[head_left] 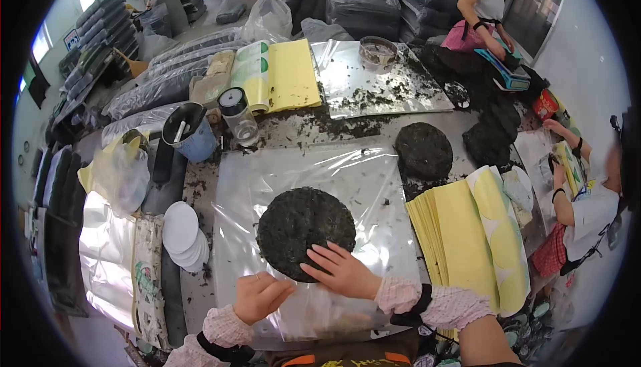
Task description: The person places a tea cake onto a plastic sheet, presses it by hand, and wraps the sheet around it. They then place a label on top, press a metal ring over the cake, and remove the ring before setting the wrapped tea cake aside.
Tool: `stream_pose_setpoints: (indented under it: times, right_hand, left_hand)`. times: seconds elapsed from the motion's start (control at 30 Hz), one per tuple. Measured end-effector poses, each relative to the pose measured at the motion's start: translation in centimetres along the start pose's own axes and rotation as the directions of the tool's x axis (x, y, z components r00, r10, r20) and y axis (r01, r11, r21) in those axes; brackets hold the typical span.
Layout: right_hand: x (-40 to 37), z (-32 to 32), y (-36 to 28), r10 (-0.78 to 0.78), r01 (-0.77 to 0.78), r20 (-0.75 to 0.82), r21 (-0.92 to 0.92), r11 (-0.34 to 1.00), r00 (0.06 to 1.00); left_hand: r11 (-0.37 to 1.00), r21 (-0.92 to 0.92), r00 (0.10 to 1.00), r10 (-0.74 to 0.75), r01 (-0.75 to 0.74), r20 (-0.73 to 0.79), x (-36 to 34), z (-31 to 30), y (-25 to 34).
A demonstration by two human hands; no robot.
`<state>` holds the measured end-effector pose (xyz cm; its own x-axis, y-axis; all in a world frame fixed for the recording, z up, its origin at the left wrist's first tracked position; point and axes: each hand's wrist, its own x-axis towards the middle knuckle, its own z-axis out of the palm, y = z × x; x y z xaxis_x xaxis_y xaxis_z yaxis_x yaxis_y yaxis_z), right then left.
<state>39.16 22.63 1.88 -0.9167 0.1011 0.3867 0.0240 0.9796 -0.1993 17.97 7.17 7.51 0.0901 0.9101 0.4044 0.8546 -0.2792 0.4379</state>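
Observation:
A dark, rough round cake (304, 223), resembling pressed dried seaweed, lies flat on clear plastic sheeting (240, 187) in the middle of the table. My right hand (344, 272) rests on its lower right edge, fingers spread and palm down. Beside the cake's lower left edge, my left hand (264, 297) is closed with its fingers curled together. Whatever those fingers pinch, if anything, is hidden; the plastic runs right beneath them. A second dark round cake (424, 151) sits at the upper right of the plastic.
Yellow printed paper sleeves (461, 233) lie at right, with white discs (180, 227) at left. A blue bucket (193, 140) and clear jar (238, 120) stand behind. Beyond is a metal board (374, 80) bearing a ring (378, 53). Two people work at the right.

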Motion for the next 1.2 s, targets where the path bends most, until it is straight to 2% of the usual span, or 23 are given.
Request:
stream_pose_setpoints:
  times: [0.03, 0.13, 0.17, 0.2, 0.27, 0.3, 0.33, 0.5, 0.6, 0.63, 0.67, 0.7, 0.73, 0.83, 0.93, 0.97, 1.0, 1.03, 1.07, 1.1, 1.13, 1.17, 1.2]
  right_hand:
    - [-0.7, 0.1, -0.3, 0.027, -0.028, 0.014, 0.068, 0.997, 1.000]
    - [2.0, -3.9, 0.6, 0.059, -0.055, -0.013, 0.235, 0.971, 0.998]
    - [4.1, -6.7, 0.7, 0.160, -0.184, 0.131, 0.201, 0.962, 0.978]
    - [5.6, -7.6, 0.8, 0.290, -0.307, 0.120, 0.152, 0.940, 0.949]
    - [7.7, -5.4, 2.3, 0.475, -0.476, 0.269, -0.064, 0.877, 0.838]
    - [7.7, -2.8, 2.8, 0.498, -0.484, 0.310, -0.126, 0.866, 0.810]
    - [7.5, -0.7, 3.2, 0.516, -0.484, 0.350, -0.181, 0.856, 0.782]
    - [6.9, 2.7, 3.3, 0.551, -0.521, 0.212, -0.180, 0.834, 0.807]
    - [6.8, 1.5, 3.7, 0.520, -0.538, 0.371, -0.065, 0.841, 0.769]
    - [6.7, 2.1, 3.9, 0.531, -0.542, 0.390, -0.092, 0.835, 0.752]
    - [6.5, 2.9, 4.0, 0.533, -0.551, 0.390, -0.076, 0.831, 0.751]
    - [6.4, 3.7, 4.3, 0.540, -0.562, 0.384, -0.063, 0.825, 0.749]
    - [6.3, 4.4, 4.5, 0.551, -0.576, 0.372, -0.051, 0.816, 0.747]
    - [5.7, 5.7, 4.4, 0.566, -0.557, 0.267, -0.117, 0.822, 0.780]
    - [6.8, 1.6, 3.8, 0.439, -0.422, 0.457, -0.146, 0.895, 0.774]
    - [5.7, 2.0, 4.4, 0.346, -0.376, 0.319, 0.036, 0.926, 0.882]
    - [6.0, -0.6, 4.8, 0.446, -0.446, -0.020, -0.075, 0.892, 0.895]
    - [6.3, -4.4, 4.0, 0.474, -0.548, -0.355, -0.145, 0.824, 0.806]
    - [5.8, -6.9, 4.0, 0.419, -0.658, -0.644, -0.177, 0.732, 0.640]
    - [4.5, -7.1, 5.2, 0.662, -0.724, -0.472, 0.069, 0.686, 0.583]
    - [2.8, -6.5, 6.9, 0.832, -0.780, -0.231, 0.292, 0.554, 0.505]
    - [0.9, -5.8, 8.8, 0.906, -0.811, 0.048, 0.467, 0.352, 0.420]
    - [-1.2, -4.9, 10.7, 0.918, -0.781, -0.108, 0.495, 0.382, 0.381]
  left_hand:
    - [0.996, -0.010, 0.995, -0.088, 0.089, 0.036, 0.0, 0.1, -1.0]
    - [0.991, 0.058, 0.992, -0.122, 0.124, -0.022, 1.7, 0.5, -3.5]
    - [0.979, 0.095, 0.980, -0.185, 0.178, 0.078, 3.9, -0.2, -2.9]
    - [0.965, 0.133, 0.956, -0.245, 0.225, 0.163, 6.4, -0.5, -2.4]
    - [0.937, 0.274, 0.887, -0.308, 0.219, 0.344, 8.9, 1.6, -3.6]
    - [0.915, 0.348, 0.838, -0.348, 0.206, 0.421, 9.7, 2.7, -4.2]
    - [0.908, 0.381, 0.834, -0.342, 0.175, 0.433, 10.0, 3.4, -4.4]
    - [0.863, 0.499, 0.811, -0.350, 0.083, 0.470, 9.1, 6.3, -4.4]
    - [0.883, 0.463, 0.800, -0.330, 0.074, 0.501, 8.7, 8.0, -6.1]
    - [0.886, 0.459, 0.804, -0.317, 0.062, 0.504, 8.1, 9.2, -6.8]
    - [0.891, 0.452, 0.806, -0.301, 0.046, 0.510, 7.8, 9.9, -7.0]
    - [0.877, 0.466, 0.768, -0.377, 0.116, 0.517, 8.8, 8.9, -5.8]
    - [0.871, 0.479, 0.764, -0.381, 0.109, 0.520, 8.8, 9.2, -6.0]
    - [0.879, 0.464, 0.764, -0.377, 0.115, 0.524, 8.5, 9.7, -6.0]
    - [0.919, 0.364, 0.767, -0.343, 0.154, 0.543, 9.0, 7.8, -6.0]
    - [0.926, 0.327, 0.757, -0.348, 0.186, 0.553, 8.7, 7.4, -6.0]
    - [0.933, 0.283, 0.742, -0.349, 0.220, 0.573, 8.6, 7.1, -6.1]
    - [0.953, 0.263, 0.823, -0.269, 0.151, 0.501, 8.7, 6.8, -6.0]
    - [0.968, 0.237, 0.887, -0.178, 0.081, 0.425, 8.8, 6.7, -5.6]
    - [0.978, 0.209, 0.935, -0.085, 0.012, 0.344, 8.9, 7.3, -5.3]
    - [0.976, 0.213, 0.922, -0.127, 0.050, 0.365, 8.6, 8.1, -5.2]
    - [0.976, 0.214, 0.928, -0.122, 0.047, 0.353, 8.3, 8.7, -5.2]
    - [0.974, 0.223, 0.935, -0.117, 0.042, 0.334, 8.2, 8.9, -5.5]
